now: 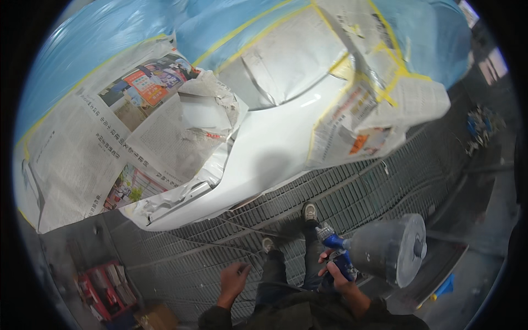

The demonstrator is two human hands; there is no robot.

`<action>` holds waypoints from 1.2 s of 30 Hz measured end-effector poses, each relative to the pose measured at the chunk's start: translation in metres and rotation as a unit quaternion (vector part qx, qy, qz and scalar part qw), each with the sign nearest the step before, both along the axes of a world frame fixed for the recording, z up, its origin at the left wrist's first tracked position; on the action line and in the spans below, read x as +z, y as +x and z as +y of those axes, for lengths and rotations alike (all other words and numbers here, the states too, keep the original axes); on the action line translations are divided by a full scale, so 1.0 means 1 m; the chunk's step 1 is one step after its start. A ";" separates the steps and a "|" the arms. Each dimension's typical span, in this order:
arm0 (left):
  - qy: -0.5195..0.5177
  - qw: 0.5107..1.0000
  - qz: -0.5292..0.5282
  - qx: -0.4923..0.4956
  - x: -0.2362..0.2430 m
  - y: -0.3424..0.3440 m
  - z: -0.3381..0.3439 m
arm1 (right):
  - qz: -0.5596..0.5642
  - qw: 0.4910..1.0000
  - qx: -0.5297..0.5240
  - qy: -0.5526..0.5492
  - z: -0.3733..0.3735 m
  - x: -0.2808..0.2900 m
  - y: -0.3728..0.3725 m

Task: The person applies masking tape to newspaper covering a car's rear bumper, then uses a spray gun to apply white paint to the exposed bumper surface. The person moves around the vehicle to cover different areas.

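Observation:
In my right hand (pixel 342 281) is a blue spray gun (pixel 334 240) with a large translucent cup (pixel 379 250). My fingers wrap round its handle, and the cup tilts out to the right. Loosely curled, my left hand (pixel 234 279) hangs in front of my body with nothing visible in it. Beyond both hands lies a glossy white car body panel (pixel 275 146), which neither hand touches. Newspaper masking (pixel 82 148) covers the area left of the panel, and more masking paper (pixel 352 129) hangs at its right, edged with yellow tape (pixel 393 82).
Blue plastic sheeting (pixel 126 25) drapes the car at the back. Underfoot is a metal floor grating (pixel 352 192), with a hose or cable across it. A red container (pixel 107 289) and a cardboard box (pixel 157 317) sit at lower left. Cluttered items (pixel 484 125) lie far right.

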State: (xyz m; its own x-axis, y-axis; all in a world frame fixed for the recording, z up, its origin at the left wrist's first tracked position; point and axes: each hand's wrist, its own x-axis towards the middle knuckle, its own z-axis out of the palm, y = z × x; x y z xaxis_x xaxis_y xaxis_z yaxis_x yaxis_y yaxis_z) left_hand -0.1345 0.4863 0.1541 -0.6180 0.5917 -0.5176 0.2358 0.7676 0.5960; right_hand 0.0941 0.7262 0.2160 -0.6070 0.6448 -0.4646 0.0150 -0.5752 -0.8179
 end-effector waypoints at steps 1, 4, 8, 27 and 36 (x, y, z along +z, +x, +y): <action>0.007 1.000 0.015 -0.003 0.018 -0.004 0.031 | 0.010 1.000 -0.003 -0.007 0.013 0.000 -0.005; 0.055 0.992 0.113 -0.024 0.063 -0.014 0.099 | 0.025 0.998 0.054 -0.037 0.050 -0.024 -0.001; 0.110 0.944 0.291 -0.108 0.115 -0.044 0.163 | 0.022 0.993 0.106 -0.047 0.085 -0.031 -0.004; -0.206 0.818 0.438 -0.312 0.189 -0.154 0.323 | -0.126 0.889 0.223 -0.378 0.163 -0.055 -0.032; -0.186 0.813 0.430 -0.344 0.184 -0.172 0.335 | -0.018 0.926 0.207 -0.315 0.142 -0.087 -0.010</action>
State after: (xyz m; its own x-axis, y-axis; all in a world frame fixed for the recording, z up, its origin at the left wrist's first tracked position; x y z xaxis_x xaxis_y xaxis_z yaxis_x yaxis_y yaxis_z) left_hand -0.3064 0.8208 0.3379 -0.4343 0.8525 -0.2908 0.8933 0.3661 -0.2607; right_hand 0.0836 0.8685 0.1286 -0.7188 -0.0447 -0.6938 0.3610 -0.8769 -0.3175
